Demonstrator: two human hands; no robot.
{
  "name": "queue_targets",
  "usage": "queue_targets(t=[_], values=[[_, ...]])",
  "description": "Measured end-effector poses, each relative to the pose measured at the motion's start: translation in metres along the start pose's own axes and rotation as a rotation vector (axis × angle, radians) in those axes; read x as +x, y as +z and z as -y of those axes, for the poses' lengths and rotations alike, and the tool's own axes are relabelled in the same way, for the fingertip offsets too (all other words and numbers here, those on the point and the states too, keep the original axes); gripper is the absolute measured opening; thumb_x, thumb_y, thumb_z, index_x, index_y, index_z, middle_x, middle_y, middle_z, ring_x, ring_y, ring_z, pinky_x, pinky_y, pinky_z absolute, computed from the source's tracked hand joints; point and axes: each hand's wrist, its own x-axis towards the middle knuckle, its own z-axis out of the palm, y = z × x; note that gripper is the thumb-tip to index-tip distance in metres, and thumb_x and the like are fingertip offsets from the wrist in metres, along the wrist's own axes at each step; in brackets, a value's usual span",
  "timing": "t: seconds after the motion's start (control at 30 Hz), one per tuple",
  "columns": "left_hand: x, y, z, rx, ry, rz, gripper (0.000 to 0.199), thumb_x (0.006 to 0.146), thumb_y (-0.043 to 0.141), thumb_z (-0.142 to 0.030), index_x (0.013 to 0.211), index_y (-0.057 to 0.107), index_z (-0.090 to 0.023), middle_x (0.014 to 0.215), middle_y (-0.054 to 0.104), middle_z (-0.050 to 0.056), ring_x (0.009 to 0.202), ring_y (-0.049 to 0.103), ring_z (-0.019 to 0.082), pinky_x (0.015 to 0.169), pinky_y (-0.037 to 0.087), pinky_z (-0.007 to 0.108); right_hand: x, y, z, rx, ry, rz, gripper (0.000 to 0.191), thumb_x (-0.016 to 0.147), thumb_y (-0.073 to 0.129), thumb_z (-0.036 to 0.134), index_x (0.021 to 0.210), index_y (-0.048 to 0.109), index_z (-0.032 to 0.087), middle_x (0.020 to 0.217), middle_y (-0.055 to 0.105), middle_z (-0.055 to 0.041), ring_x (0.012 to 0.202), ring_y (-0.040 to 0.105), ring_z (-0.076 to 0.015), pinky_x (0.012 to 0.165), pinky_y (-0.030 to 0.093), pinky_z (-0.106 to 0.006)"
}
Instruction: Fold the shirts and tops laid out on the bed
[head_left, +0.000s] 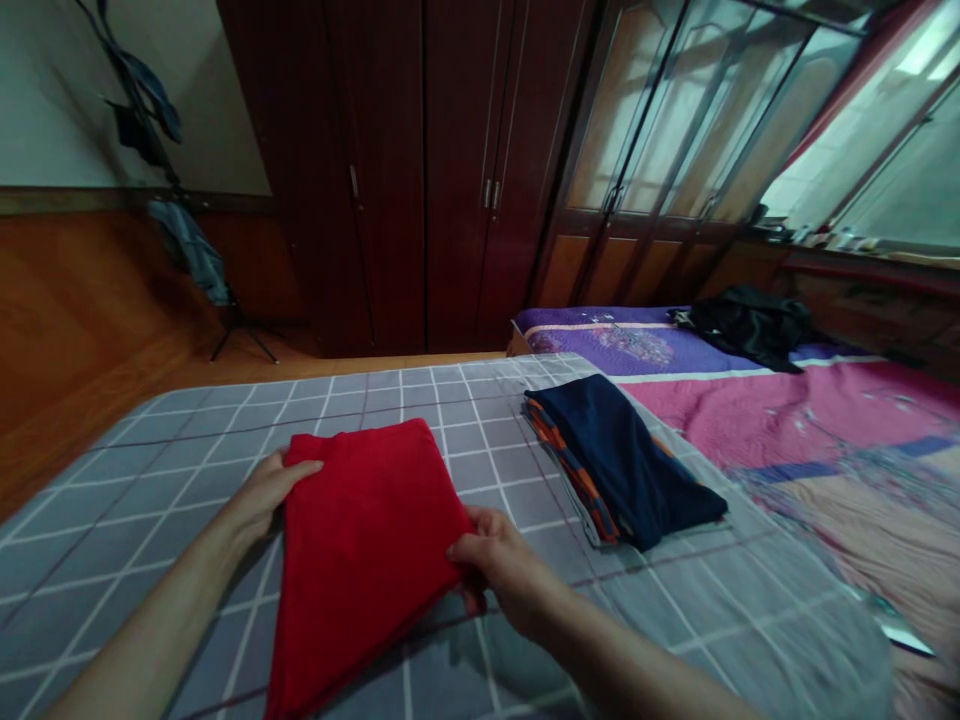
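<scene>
A folded red cloth garment (pixel 367 530) lies on the grey checked sheet (pixel 172 470) in front of me. My left hand (pixel 274 490) grips its far left corner, thumb on top and fingers beneath. At the right edge my right hand (pixel 487 560) pinches the cloth between thumb and fingers, that side raised slightly off the sheet. Right of the red garment sits a stack of folded clothes, with a dark blue garment (pixel 622 450) on top and an orange patterned one (pixel 577 465) showing at its left side.
Beyond the sheet stand dark red wardrobes (pixel 465 180). To the right is a bed with a purple and pink cover (pixel 697 400) and a black garment (pixel 750 325) on it. A stand with hanging clothes (pixel 187 245) is at the back left.
</scene>
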Motion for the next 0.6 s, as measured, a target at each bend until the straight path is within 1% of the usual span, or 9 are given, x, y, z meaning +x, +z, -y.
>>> queue_targets(t=[0.07, 0.13, 0.2, 0.27, 0.37, 0.5, 0.57, 0.6], values=[[-0.012, 0.02, 0.003, -0.078, -0.038, 0.111, 0.04, 0.05, 0.079, -0.023, 0.086, 0.063, -0.015, 0.074, 0.073, 0.005, 0.068, 0.069, 0.025, 0.065, 0.055, 0.033, -0.019, -0.023, 0.01, 0.033, -0.051, -0.038, 0.013, 0.055, 0.055, 0.024, 0.065, 0.055, 0.016, 0.043, 0.047, 0.007, 0.028, 0.036, -0.0046, 0.026, 0.028, -0.014], [-0.025, 0.046, 0.004, -0.117, -0.043, 0.173, 0.042, 0.051, 0.08, -0.023, 0.088, 0.064, -0.015, 0.076, 0.074, 0.006, 0.069, 0.07, 0.025, 0.065, 0.055, 0.033, -0.041, -0.048, 0.017, 0.053, -0.088, -0.065, 0.015, 0.057, 0.057, 0.023, 0.069, 0.058, 0.015, 0.046, 0.046, 0.0071, 0.03, 0.034, -0.0036, 0.027, 0.029, -0.014], [-0.038, 0.075, 0.0, -0.131, -0.019, 0.232, 0.042, 0.053, 0.08, -0.024, 0.09, 0.065, -0.015, 0.079, 0.074, 0.006, 0.073, 0.07, 0.025, 0.068, 0.055, 0.033, -0.063, -0.071, 0.023, 0.066, -0.111, -0.095, 0.021, 0.059, 0.059, 0.023, 0.077, 0.062, 0.013, 0.049, 0.046, 0.0064, 0.034, 0.034, -0.0036, 0.029, 0.032, -0.014], [-0.049, 0.105, -0.01, -0.141, 0.008, 0.294, 0.041, 0.054, 0.08, -0.025, 0.091, 0.065, -0.014, 0.08, 0.074, 0.006, 0.074, 0.07, 0.024, 0.07, 0.055, 0.032, -0.083, -0.09, 0.031, 0.069, -0.127, -0.142, 0.029, 0.061, 0.06, 0.024, 0.087, 0.065, 0.012, 0.051, 0.046, 0.0058, 0.035, 0.034, -0.0036, 0.03, 0.032, -0.014], [-0.056, 0.153, -0.038, -0.183, 0.068, 0.367, 0.04, 0.055, 0.078, -0.024, 0.091, 0.065, -0.013, 0.079, 0.073, 0.005, 0.073, 0.069, 0.022, 0.07, 0.055, 0.031, -0.111, -0.115, 0.051, 0.058, -0.174, -0.255, 0.036, 0.062, 0.062, 0.025, 0.096, 0.066, 0.013, 0.054, 0.049, 0.0047, 0.036, 0.034, -0.0033, 0.03, 0.032, -0.013], [-0.052, 0.22, -0.089, -0.296, 0.231, 0.456, 0.034, 0.056, 0.073, -0.017, 0.089, 0.063, -0.013, 0.077, 0.071, 0.003, 0.071, 0.067, 0.019, 0.071, 0.054, 0.032, -0.139, -0.153, 0.089, 0.001, -0.308, -0.415, 0.027, 0.06, 0.066, 0.026, 0.084, 0.066, 0.016, 0.049, 0.046, 0.0051, 0.034, 0.032, -0.004, 0.028, 0.027, -0.015], [-0.046, 0.255, -0.111, -0.351, 0.306, 0.496, 0.031, 0.057, 0.071, -0.015, 0.087, 0.062, -0.013, 0.076, 0.069, 0.002, 0.071, 0.066, 0.017, 0.072, 0.053, 0.031, -0.146, -0.179, 0.104, -0.027, -0.379, -0.492, 0.021, 0.059, 0.066, 0.026, 0.078, 0.064, 0.018, 0.047, 0.045, 0.0056, 0.033, 0.032, -0.0046, 0.028, 0.027, -0.016], [-0.043, 0.272, -0.119, -0.361, 0.319, 0.515, 0.031, 0.058, 0.07, -0.014, 0.087, 0.062, -0.013, 0.076, 0.068, 0.001, 0.071, 0.066, 0.017, 0.072, 0.053, 0.03, -0.148, -0.193, 0.109, -0.029, -0.408, -0.528, 0.019, 0.059, 0.065, 0.026, 0.076, 0.063, 0.019, 0.048, 0.045, 0.0055, 0.033, 0.033, -0.005, 0.029, 0.028, -0.016]])
